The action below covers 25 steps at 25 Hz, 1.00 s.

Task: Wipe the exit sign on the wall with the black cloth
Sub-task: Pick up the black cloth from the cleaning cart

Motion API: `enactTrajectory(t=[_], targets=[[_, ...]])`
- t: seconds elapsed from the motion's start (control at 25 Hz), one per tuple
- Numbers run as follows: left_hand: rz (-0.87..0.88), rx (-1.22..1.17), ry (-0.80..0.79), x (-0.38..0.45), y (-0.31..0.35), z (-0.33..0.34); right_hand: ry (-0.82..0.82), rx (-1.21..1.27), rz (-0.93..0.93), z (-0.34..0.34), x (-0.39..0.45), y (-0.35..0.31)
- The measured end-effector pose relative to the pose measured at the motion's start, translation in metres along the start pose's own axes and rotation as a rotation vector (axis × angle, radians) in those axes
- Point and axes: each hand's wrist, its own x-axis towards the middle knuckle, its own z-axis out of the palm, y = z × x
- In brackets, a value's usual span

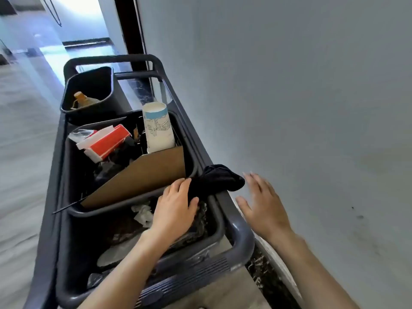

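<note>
No writing is readable. The crumpled black cloth (217,179) drapes over the dark grey cart rail (225,197); the left hand (176,206) grasps its edge, while the right hand (263,204) hovers just beside, fingers spread.

Dark cart (242,233) carries three bins; black cloth (217,180) draped over rail.

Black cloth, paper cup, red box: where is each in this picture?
Black cloth (219,180), head view, middle of the bunched fabric.
Paper cup (158,128), head view, its printed side.
Red box (110,142), head view, its red face.
</note>
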Motion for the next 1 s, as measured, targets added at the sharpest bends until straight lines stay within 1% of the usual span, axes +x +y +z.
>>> enactTrajectory(t=[0.12,0.16,0.32,0.4,0.48,0.6,0.88,1.0], targets=[[-0.045,-0.11,-0.038,0.009,-0.009,0.013,-0.088,0.015,-0.008,0.011,0.032,-0.002],[-0.06,-0.139,-0.071,0.011,-0.009,0.017,-0.139,0.033,-0.01,0.013,0.042,-0.004],[-0.139,-0.264,-0.104,0.022,-0.011,0.034,-0.299,0.079,-0.001,0.026,0.077,-0.003],[-0.177,-0.353,-0.116,0.028,-0.011,0.042,-0.335,0.106,-0.015,0.031,0.088,-0.002],[-0.237,-0.435,-0.117,0.033,-0.011,0.047,-0.346,0.131,-0.031,0.036,0.091,-0.002],[-0.283,-0.487,-0.13,0.04,-0.014,0.053,-0.321,0.155,-0.043,0.041,0.091,0.0],[-0.278,-0.466,-0.049,0.046,-0.015,0.039,-0.205,0.195,-0.001,0.046,0.083,-0.002],[-0.22,-0.448,-0.02,0.042,-0.012,0.024,-0.184,0.192,0.002,0.038,0.078,-0.001]])
